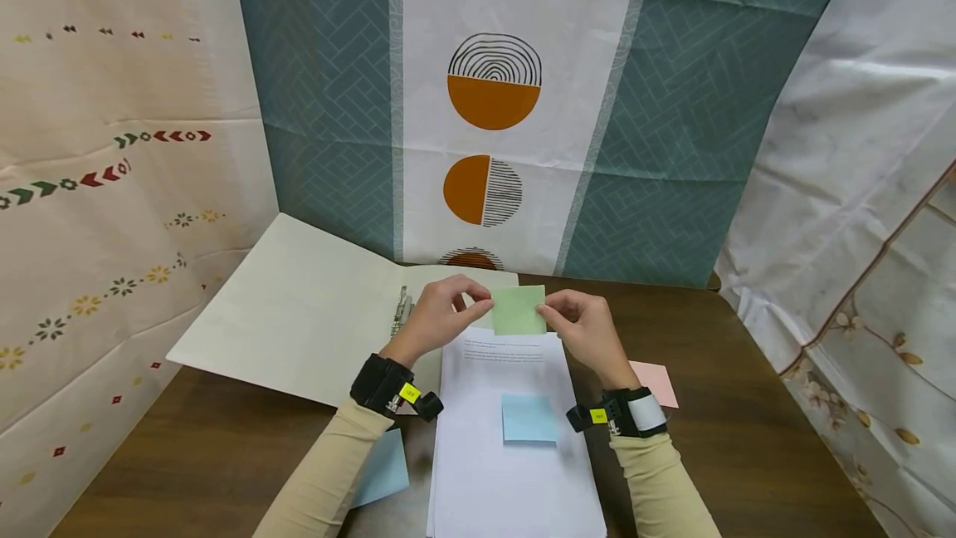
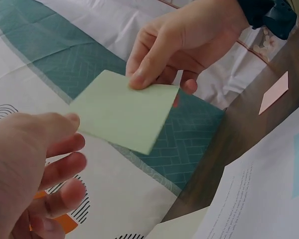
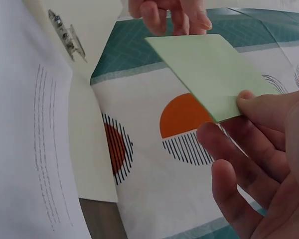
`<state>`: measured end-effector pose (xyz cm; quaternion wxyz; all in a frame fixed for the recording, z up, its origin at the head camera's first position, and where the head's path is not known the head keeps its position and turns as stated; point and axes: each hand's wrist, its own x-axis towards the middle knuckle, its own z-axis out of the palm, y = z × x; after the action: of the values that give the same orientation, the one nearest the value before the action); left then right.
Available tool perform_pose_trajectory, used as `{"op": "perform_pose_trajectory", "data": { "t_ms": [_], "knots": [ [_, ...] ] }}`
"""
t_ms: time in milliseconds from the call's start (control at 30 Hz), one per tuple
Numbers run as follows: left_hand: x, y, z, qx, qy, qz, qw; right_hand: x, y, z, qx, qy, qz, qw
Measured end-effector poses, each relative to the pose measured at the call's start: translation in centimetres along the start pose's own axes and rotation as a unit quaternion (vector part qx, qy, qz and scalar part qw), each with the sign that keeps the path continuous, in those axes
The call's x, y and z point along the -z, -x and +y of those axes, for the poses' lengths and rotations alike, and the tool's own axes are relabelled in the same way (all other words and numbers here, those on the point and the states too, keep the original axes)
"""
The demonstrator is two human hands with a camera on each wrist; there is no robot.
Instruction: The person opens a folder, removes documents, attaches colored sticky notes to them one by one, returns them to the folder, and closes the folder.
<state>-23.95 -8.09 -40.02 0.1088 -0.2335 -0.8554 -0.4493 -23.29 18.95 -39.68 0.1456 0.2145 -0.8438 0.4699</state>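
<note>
A square green sticky note [image 1: 519,310] is held up over the top of a stack of printed paper [image 1: 515,480]. My left hand [image 1: 441,315] pinches its left edge between thumb and fingertips. At the opposite edge my right hand [image 1: 587,330] pinches it, thumb [image 3: 254,102] on the face turned to me and fingers behind. Lower on the stack lies a blue sticky note [image 1: 529,419]. In the left wrist view the green note is slightly tilted between the two hands.
An open white ring binder [image 1: 299,305] with a metal clip [image 1: 402,311] lies behind and left of the paper. Another blue note [image 1: 384,468] sits by the left forearm, a pink note [image 1: 656,383] beside the right wrist. Patterned cloth [image 1: 329,106] hangs behind the wooden table [image 1: 717,438].
</note>
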Motion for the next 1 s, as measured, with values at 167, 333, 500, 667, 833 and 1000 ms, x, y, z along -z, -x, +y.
{"op": "perform_pose_trajectory", "data": {
  "t_ms": [167,333,500,667,833,1000],
  "knots": [
    [-0.17,0.02,0.16,0.008,0.022,-0.036,0.9991,-0.22,-0.06,-0.13,-0.005,-0.05,0.0,0.999],
    [-0.39,-0.01,0.41,-0.001,0.021,-0.044,0.9988,-0.62,-0.12,-0.58,0.0,-0.066,-0.026,0.997],
    [-0.36,0.0,0.54,0.001,0.011,-0.036,0.9993,-0.69,-0.07,-0.69,-0.004,-0.071,-0.038,0.997],
    [-0.35,-0.14,0.52,-0.008,0.016,-0.047,0.9987,-0.62,-0.12,-0.66,-0.006,-0.074,-0.043,0.996],
    [-0.35,-0.09,0.58,-0.011,0.022,-0.053,0.9983,-0.71,-0.09,-0.53,-0.011,-0.075,-0.041,0.996],
    [-0.29,-0.03,0.33,-0.006,0.008,-0.045,0.9989,-0.71,-0.06,-0.46,-0.012,-0.079,-0.049,0.996]
  ]
}}
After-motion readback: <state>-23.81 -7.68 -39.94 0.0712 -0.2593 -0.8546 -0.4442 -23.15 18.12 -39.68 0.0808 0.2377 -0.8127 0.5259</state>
